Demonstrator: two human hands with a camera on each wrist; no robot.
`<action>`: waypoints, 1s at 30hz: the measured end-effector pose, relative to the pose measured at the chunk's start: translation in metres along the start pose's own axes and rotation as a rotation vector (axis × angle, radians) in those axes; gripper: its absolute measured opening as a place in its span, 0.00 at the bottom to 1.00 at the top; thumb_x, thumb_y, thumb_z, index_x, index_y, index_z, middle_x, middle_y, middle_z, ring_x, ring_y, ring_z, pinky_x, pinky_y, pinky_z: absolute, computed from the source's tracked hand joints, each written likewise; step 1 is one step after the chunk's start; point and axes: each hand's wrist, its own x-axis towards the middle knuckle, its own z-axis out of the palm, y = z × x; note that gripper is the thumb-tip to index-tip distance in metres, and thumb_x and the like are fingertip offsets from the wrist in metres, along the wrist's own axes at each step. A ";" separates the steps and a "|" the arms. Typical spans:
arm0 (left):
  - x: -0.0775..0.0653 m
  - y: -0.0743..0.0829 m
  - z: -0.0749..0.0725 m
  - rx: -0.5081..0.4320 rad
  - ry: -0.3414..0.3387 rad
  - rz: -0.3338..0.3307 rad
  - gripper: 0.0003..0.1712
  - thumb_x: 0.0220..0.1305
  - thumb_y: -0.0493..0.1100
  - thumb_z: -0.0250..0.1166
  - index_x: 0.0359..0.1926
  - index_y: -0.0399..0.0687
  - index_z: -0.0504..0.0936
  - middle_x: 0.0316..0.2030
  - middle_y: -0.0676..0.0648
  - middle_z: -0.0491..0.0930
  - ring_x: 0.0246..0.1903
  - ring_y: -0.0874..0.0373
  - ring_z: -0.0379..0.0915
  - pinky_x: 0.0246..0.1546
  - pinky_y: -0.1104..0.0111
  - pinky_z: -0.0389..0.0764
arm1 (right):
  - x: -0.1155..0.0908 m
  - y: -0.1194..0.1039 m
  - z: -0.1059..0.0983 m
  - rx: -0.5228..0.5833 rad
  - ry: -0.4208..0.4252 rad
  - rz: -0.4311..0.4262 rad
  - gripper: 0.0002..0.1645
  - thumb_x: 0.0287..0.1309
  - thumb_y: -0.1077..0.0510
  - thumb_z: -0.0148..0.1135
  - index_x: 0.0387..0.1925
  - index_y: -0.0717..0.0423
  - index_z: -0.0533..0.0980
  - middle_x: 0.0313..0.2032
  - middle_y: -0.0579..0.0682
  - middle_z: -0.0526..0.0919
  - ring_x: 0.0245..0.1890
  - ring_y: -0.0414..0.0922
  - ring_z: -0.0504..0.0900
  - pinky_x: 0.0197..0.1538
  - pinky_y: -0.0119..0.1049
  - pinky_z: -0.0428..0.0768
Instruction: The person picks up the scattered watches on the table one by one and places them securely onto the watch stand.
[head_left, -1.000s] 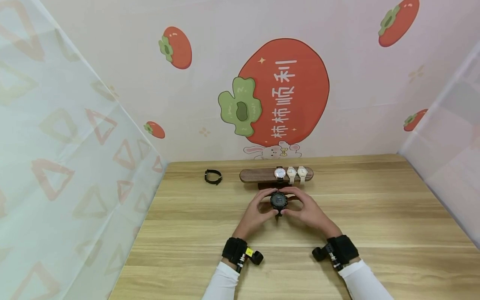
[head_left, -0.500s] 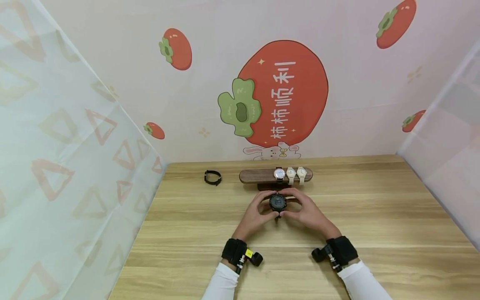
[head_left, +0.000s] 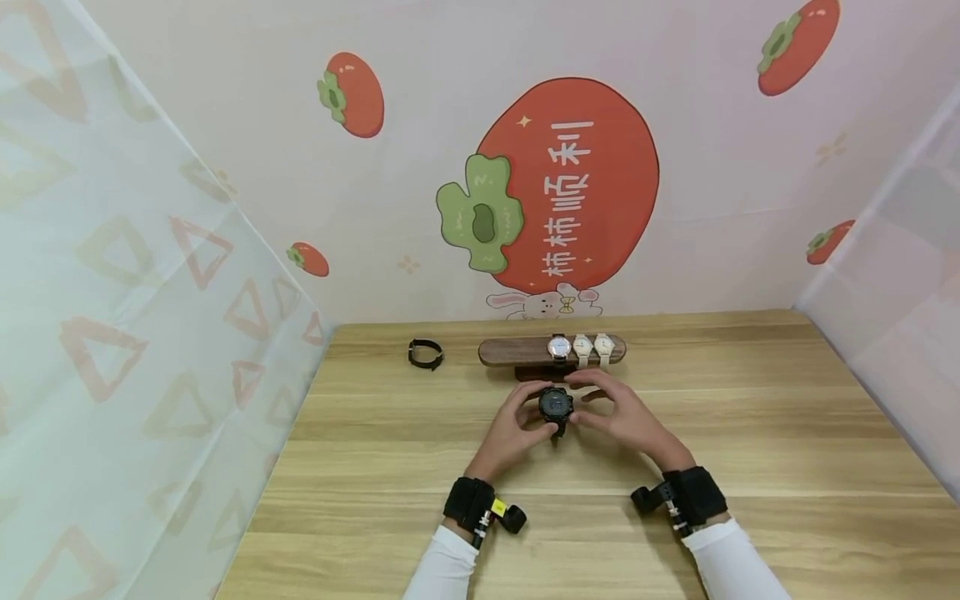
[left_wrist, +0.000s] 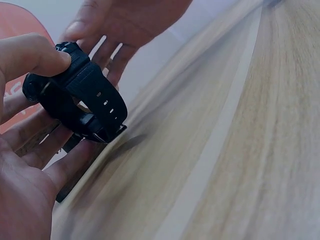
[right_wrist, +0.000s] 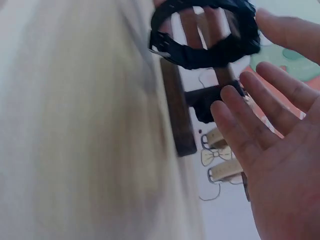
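Note:
A black digital watch [head_left: 556, 403] with its strap buckled into a loop is held up over the table, face toward the head camera. My left hand [head_left: 510, 429] pinches it from the left, thumb on the near side of the case and fingers at the far side. In the left wrist view the looped strap [left_wrist: 107, 102] hangs toward the tabletop. My right hand [head_left: 626, 421] is just right of the watch, fingers spread and relaxed. In the right wrist view its straight fingers [right_wrist: 250, 117] stand apart from the strap, and the thumb tip is right at the watch's edge.
Behind the hands stands a wooden watch stand [head_left: 510, 352]. On its right half sit a white-faced watch with a dark strap [head_left: 559, 347] and two cream watches [head_left: 582, 345]. A black looped band [head_left: 426, 354] lies at the back left of the wooden table [head_left: 360, 483].
My right hand has let go of the watch, its fingers opening and shifting slightly right. My left hand still holds the watch in almost the same place.

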 end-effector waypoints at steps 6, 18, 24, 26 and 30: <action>0.002 0.000 -0.001 0.004 0.008 -0.003 0.39 0.68 0.28 0.72 0.76 0.41 0.68 0.73 0.39 0.68 0.72 0.39 0.70 0.72 0.58 0.78 | 0.006 0.000 -0.016 -0.063 0.106 -0.048 0.24 0.66 0.68 0.71 0.62 0.60 0.81 0.59 0.58 0.85 0.56 0.60 0.83 0.53 0.54 0.88; 0.002 -0.003 -0.002 -0.004 0.009 0.009 0.39 0.67 0.27 0.70 0.76 0.37 0.68 0.72 0.35 0.68 0.72 0.35 0.70 0.71 0.56 0.79 | 0.028 0.012 -0.057 -0.203 0.231 -0.016 0.26 0.63 0.72 0.70 0.63 0.64 0.79 0.64 0.64 0.80 0.61 0.62 0.77 0.64 0.56 0.76; 0.001 -0.003 -0.001 -0.007 0.008 -0.009 0.40 0.67 0.26 0.71 0.77 0.39 0.68 0.73 0.38 0.69 0.74 0.40 0.68 0.72 0.59 0.78 | 0.034 0.024 -0.064 -0.219 0.141 0.074 0.38 0.62 0.71 0.70 0.72 0.64 0.71 0.73 0.67 0.70 0.75 0.69 0.64 0.75 0.74 0.62; 0.001 -0.004 -0.001 -0.008 0.006 -0.013 0.40 0.67 0.27 0.71 0.77 0.39 0.68 0.73 0.38 0.69 0.75 0.41 0.67 0.72 0.60 0.78 | 0.035 0.026 -0.065 -0.223 0.103 0.106 0.41 0.63 0.71 0.69 0.76 0.65 0.68 0.76 0.68 0.67 0.76 0.70 0.62 0.75 0.73 0.62; 0.001 -0.007 -0.001 -0.007 0.002 -0.014 0.40 0.68 0.27 0.70 0.78 0.41 0.68 0.73 0.39 0.69 0.75 0.43 0.67 0.72 0.62 0.77 | 0.035 0.031 -0.064 -0.209 0.053 0.175 0.41 0.67 0.70 0.66 0.79 0.66 0.64 0.76 0.69 0.66 0.74 0.69 0.66 0.73 0.72 0.67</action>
